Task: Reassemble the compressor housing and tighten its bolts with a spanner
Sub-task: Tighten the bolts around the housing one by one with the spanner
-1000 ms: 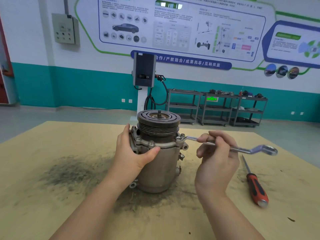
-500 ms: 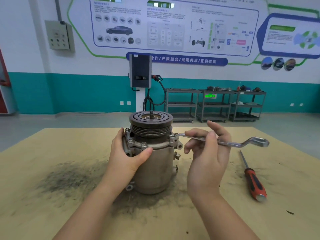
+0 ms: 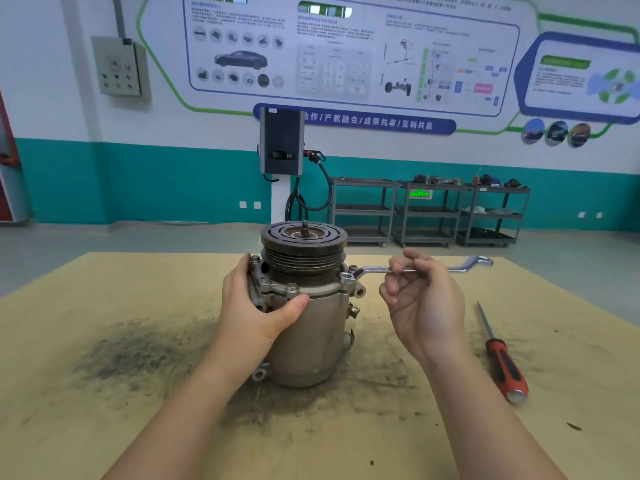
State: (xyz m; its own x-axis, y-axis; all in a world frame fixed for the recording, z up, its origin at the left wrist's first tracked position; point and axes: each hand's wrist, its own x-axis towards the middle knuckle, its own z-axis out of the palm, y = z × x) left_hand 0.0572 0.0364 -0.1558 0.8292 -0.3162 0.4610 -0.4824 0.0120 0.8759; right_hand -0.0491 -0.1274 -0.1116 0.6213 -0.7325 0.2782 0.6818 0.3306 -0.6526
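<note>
A grey metal compressor [image 3: 313,337] stands upright on the wooden table [image 3: 104,341], with its dark grooved pulley [image 3: 304,249] on top. Several bolts ring the housing flange [image 3: 313,289]. My left hand [image 3: 254,308] grips the housing's left side just below the flange, thumb across the front. A silver ring spanner [image 3: 375,270] sits with one end on the bolt at the flange's right edge. My right hand [image 3: 420,299] holds the spanner's shaft, fingers curled round it; the far ring end [image 3: 479,261] sticks out to the right.
A red-and-black screwdriver [image 3: 502,365] lies on the table to the right. Dark grime stains the table around and left of the compressor. Beyond the table are grey shelf carts [image 3: 429,213] and a wall charger [image 3: 281,147].
The spanner's free end has swung away from me, from pointing right and slightly toward me to nearly level to the right. My right hand followed it. My left hand kept its grip.
</note>
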